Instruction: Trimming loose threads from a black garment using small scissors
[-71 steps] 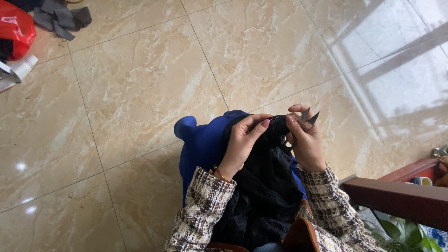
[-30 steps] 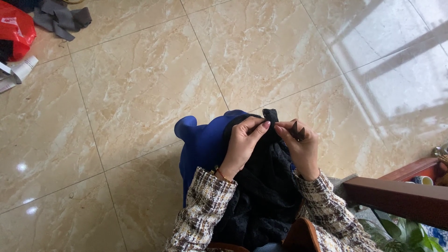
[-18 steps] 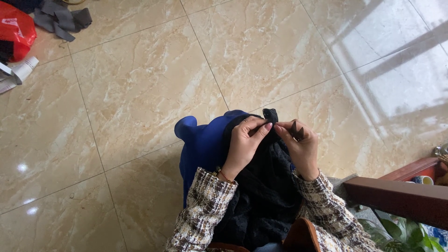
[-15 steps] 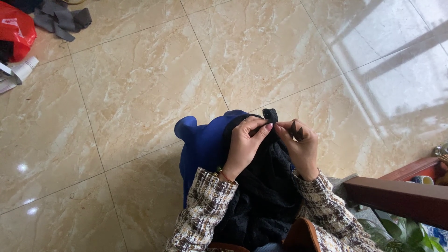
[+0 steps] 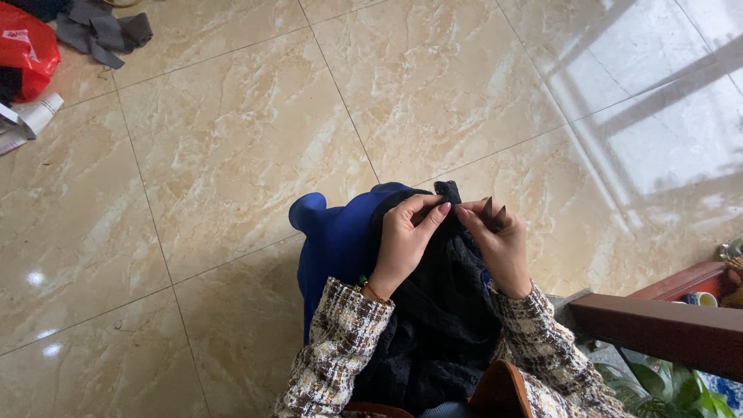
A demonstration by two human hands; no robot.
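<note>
A black lacy garment [image 5: 441, 317] lies over my lap on top of bright blue fabric [image 5: 337, 236]. My left hand [image 5: 406, 236] pinches the garment's top edge near a small black tab [image 5: 447, 190]. My right hand [image 5: 495, 240] is closed just right of it, fingertips meeting the left hand's. The dark pointed tips of a small tool [image 5: 493, 210], perhaps scissors, stick up from the right hand. Both arms wear tweed sleeves.
A beige marble tile floor [image 5: 232, 139] stretches ahead. A red bag [image 5: 27, 50], grey cloth [image 5: 101, 31] and white paper [image 5: 27, 124] lie at the far left. A dark red wooden rail [image 5: 658, 329], a cup [image 5: 700, 298] and a green plant [image 5: 658, 391] are at the lower right.
My right hand has drawn in closer to the left at the garment's top edge. The dark tool tips, earlier pointing out to the right, now stand up from the right hand.
</note>
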